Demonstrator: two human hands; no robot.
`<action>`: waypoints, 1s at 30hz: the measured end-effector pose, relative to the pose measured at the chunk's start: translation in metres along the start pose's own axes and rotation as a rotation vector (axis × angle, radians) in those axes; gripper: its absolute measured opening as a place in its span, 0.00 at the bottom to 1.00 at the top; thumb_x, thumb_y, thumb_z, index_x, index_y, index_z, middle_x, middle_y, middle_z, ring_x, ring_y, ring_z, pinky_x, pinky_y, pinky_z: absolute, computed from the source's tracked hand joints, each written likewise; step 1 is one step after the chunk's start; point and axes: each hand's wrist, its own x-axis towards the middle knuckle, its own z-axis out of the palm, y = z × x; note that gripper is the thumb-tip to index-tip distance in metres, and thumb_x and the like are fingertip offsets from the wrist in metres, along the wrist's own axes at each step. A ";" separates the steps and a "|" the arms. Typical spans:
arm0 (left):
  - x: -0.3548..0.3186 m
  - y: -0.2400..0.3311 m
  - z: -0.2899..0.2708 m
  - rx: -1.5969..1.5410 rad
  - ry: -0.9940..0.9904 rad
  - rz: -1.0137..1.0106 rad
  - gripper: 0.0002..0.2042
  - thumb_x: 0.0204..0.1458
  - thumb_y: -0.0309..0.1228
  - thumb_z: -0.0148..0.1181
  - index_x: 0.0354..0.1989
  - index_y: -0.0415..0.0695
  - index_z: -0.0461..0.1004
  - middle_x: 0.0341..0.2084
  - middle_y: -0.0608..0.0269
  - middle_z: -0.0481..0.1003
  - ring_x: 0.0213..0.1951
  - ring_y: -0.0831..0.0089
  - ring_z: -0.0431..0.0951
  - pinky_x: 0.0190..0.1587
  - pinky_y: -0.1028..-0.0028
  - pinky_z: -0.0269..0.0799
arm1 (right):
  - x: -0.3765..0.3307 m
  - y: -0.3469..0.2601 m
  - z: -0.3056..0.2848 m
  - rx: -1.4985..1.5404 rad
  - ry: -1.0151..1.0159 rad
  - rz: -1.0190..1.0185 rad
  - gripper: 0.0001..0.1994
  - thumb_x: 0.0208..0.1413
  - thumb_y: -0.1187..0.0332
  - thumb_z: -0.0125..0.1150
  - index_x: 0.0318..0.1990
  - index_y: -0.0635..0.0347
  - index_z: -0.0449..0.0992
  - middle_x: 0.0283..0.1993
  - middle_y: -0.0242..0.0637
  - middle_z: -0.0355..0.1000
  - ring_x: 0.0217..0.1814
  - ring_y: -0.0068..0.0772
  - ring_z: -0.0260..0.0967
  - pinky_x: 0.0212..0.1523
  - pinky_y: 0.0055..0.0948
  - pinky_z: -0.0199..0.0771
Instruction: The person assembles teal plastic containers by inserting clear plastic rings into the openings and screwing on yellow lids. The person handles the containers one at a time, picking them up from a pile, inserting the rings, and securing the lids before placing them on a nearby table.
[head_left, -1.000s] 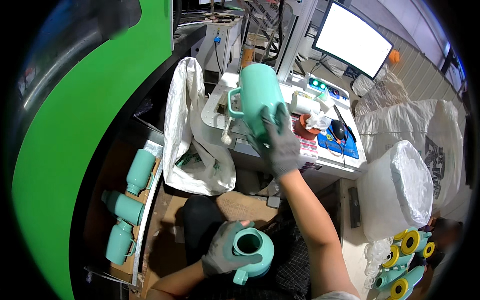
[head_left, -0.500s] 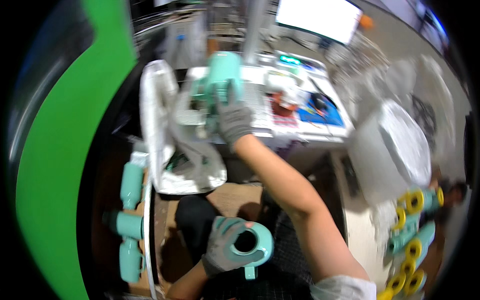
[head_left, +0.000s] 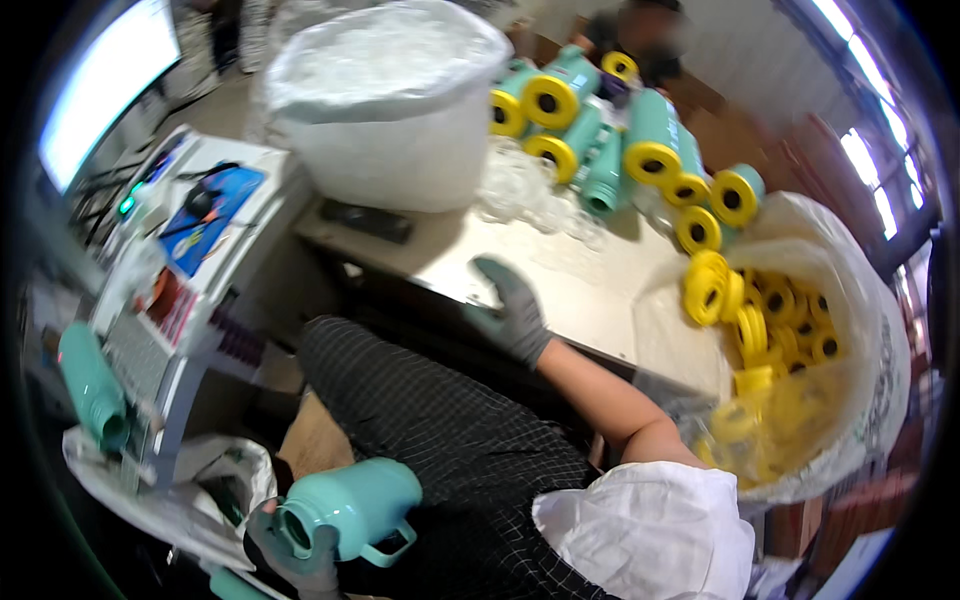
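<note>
the hands are grey-gloved: the left hand [head_left: 298, 562] is wrapped around the neck of a mint-green jug [head_left: 365, 502], which is tipped over beside the lap [head_left: 450, 430], its mouth toward that hand and its handle on the near side. the right hand [head_left: 522, 328] is bare of any load, thumb and fingers spread apart at the near edge of a white tabletop [head_left: 590, 305]; whether it touches, i cannot tell. ahead and left of it lies a dark bar [head_left: 366, 221], with a full white bag [head_left: 390, 165] behind; straight ahead are clear rings [head_left: 518, 188], then green jugs [head_left: 650, 125]. right of it, yellow rings [head_left: 706, 288] fill a clear bag [head_left: 872, 310]. ahead and left of the left hand lies another jug [head_left: 90, 378].
</note>
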 end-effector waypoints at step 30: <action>-0.031 -0.018 0.057 -0.093 0.591 -0.047 0.13 0.74 0.38 0.44 0.49 0.42 0.71 0.42 0.67 0.75 0.41 0.79 0.75 0.46 0.77 0.74 | 0.058 -0.170 0.043 0.846 -0.285 -0.124 0.30 0.62 0.57 0.63 0.64 0.75 0.73 0.49 0.45 0.73 0.47 0.39 0.67 0.51 0.35 0.72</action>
